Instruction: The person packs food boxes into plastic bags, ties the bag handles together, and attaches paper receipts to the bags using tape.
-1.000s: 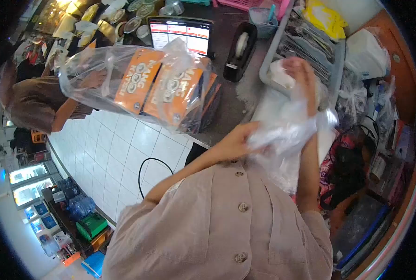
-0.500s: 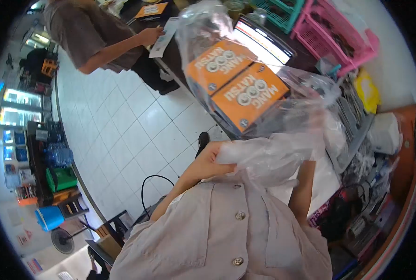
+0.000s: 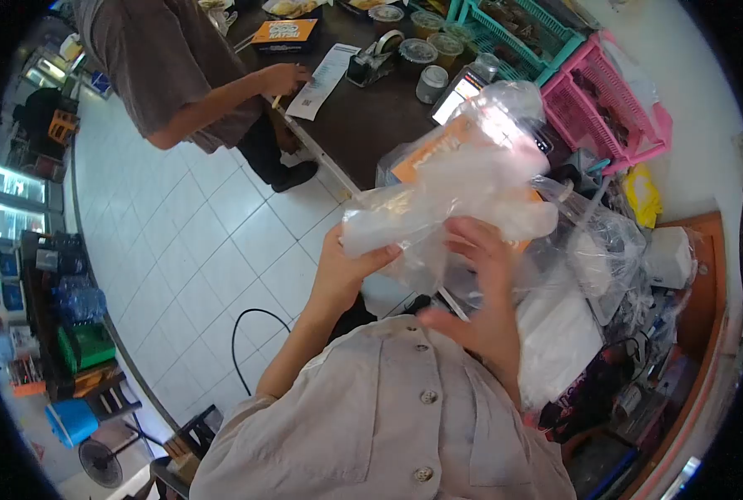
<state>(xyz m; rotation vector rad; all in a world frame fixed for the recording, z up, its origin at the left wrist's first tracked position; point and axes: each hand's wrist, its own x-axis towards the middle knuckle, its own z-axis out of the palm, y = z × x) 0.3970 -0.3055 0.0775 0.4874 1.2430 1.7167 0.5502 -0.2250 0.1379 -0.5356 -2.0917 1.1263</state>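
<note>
My left hand (image 3: 344, 271) is closed around one end of a bunched translucent plastic bag (image 3: 392, 215), thumb on top of it. Just right of it, my right hand (image 3: 490, 287) is slightly blurred. Its fingers and thumb are spread apart, and the fingertips overlap the edge of the plastic in this view. Behind the bag, orange food boxes (image 3: 426, 158) sit in clear plastic on the dark table (image 3: 380, 117), mostly covered. A phone with a lit screen (image 3: 457, 98) lies beyond them.
Lidded cups (image 3: 419, 52), a tape dispenser (image 3: 371, 65) and a receipt (image 3: 326, 82) are farther back. Teal (image 3: 547, 62) and pink baskets (image 3: 584, 125) stand at right. A person (image 3: 159, 75) reaches over the table's left edge. White plastic (image 3: 555, 337) lies at lower right.
The bunched plastic has moved forward and left, over the boxes, covering most of their tops. My right hand has come out from behind the plastic, fingers spread. The view has shifted slightly.
</note>
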